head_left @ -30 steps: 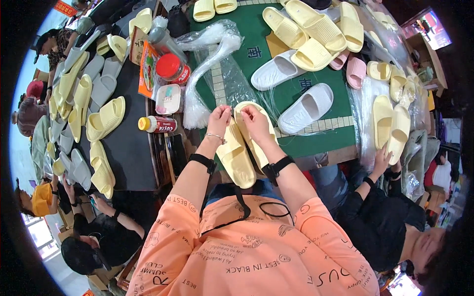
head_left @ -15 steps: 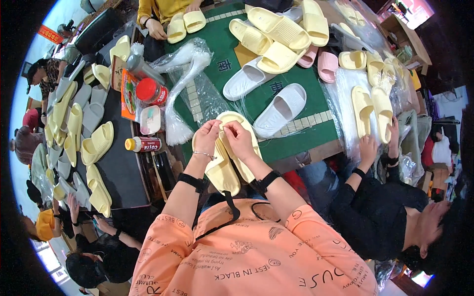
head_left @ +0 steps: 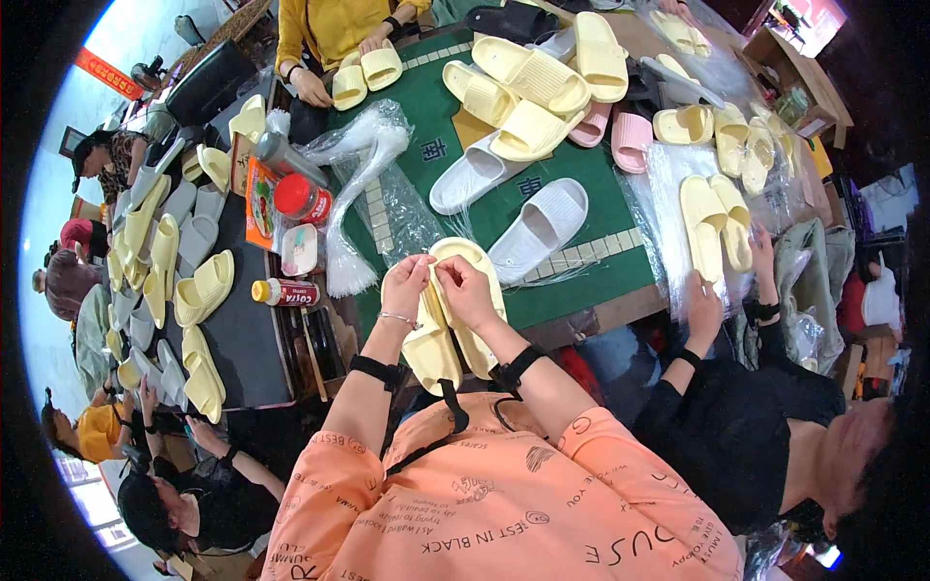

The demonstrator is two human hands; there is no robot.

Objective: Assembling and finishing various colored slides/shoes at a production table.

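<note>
A pair of pale yellow slippers lies side by side at the table's near edge, in front of my body. My left hand is over the left slipper, its thumb and fingers pinched together. Close beside it, my right hand is also pinched, over the right slipper. What the fingertips hold is too small to make out. Beyond my hands lie two light grey slippers on the green table. A bundle of thin white plastic strands rests on clear plastic to the left.
A red-lidded jar, a small clear tub and a yellow-capped bottle stand left. More yellow slippers are heaped at the far side. At right, a co-worker's hands touch another yellow pair on plastic bags.
My hands stay pinched close together over the slippers, with only a slight shift. The view has tilted a little. The co-worker's hands at right have shifted with the yellow pair there.
</note>
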